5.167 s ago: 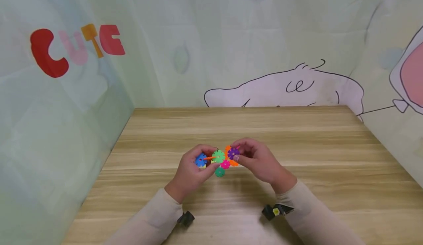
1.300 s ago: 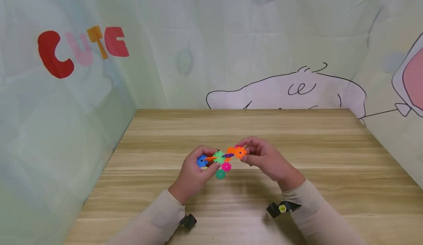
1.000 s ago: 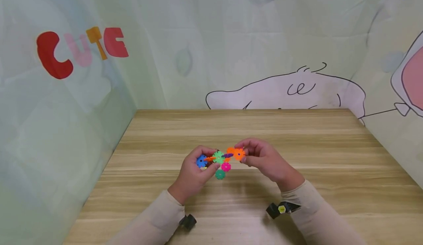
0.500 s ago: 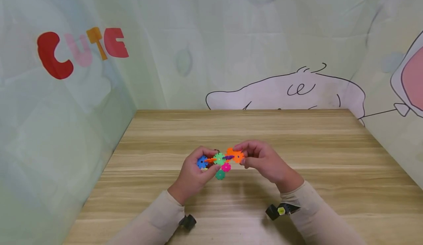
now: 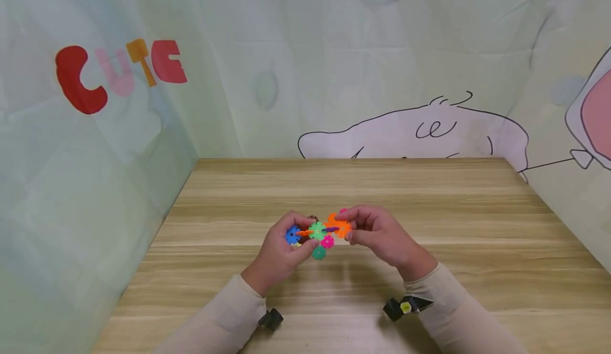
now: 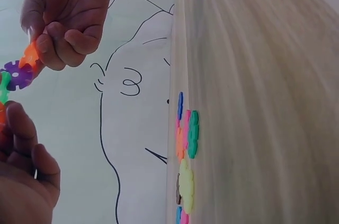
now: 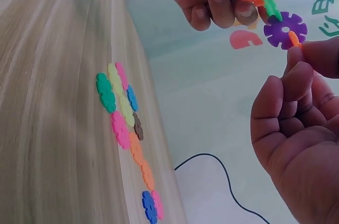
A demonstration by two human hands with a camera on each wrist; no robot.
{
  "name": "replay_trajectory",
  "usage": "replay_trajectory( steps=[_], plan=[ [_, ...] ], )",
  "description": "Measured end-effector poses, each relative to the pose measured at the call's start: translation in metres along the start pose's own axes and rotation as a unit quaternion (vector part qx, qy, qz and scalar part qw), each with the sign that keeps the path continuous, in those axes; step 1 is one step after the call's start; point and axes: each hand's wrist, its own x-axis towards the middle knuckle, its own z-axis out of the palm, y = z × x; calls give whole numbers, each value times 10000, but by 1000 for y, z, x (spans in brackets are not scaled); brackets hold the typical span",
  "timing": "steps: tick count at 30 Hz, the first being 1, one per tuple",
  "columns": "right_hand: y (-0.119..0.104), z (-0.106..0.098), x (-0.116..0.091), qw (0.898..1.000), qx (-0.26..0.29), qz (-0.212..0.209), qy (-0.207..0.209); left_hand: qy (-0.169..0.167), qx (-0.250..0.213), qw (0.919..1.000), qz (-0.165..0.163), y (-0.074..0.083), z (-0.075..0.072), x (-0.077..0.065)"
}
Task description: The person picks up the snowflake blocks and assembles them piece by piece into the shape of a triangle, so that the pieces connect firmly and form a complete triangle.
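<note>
Small notched plastic snowflake discs are joined in a short chain above the table. In the head view it runs from a blue disc (image 5: 293, 234) through an orange disc (image 5: 304, 233), a green disc (image 5: 317, 231) and an edge-on purple disc (image 5: 331, 229) to an orange end disc (image 5: 342, 230). My left hand (image 5: 279, 250) holds the left part of the chain, thumb and fingers around the orange and green discs. My right hand (image 5: 386, 237) pinches the orange end disc, which meets the purple disc (image 7: 285, 30) in the right wrist view. Whether it is fully slotted in, I cannot tell.
Several loose discs lie flat on the wooden table (image 5: 406, 184) beneath the hands, among them a dark green disc (image 7: 106, 92), a pink disc (image 7: 121, 130), a brown disc (image 7: 138, 126) and a blue disc (image 7: 150, 207). Printed cloth walls (image 5: 382, 51) stand behind and left.
Earlier the right hand held the purple disc face-on near the green one; now purple sits edge-on against green, and that hand holds an orange disc, moved slightly left and down lately.
</note>
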Motion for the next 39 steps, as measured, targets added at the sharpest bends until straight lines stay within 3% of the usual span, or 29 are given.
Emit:
replay_trajectory(
  steps=[6,11,16,20,27,35,39],
  plan=[
    [0,2,0,9999,-46,130,39,443,188,9988,-85,-1,2,1],
    [2,8,1,9998,-207,3,-11,944,-106,9950,-304,-2,3,3],
    [2,14,3,9995,-198,-109,-234,1400,-422,9890,-223,-3,3,6],
    [3,19,2,9994,-188,-107,-255,1566,-647,9854,-184,-3,4,7],
    [6,34,1,9980,-471,215,-369,1709,-811,9814,-317,-3,5,7],
    [9,43,2,9958,-618,88,-671,1379,-1061,9843,-290,-1,6,6],
    [15,38,4,9936,-997,139,-522,1276,-1110,9853,-236,-1,6,6]
  ],
)
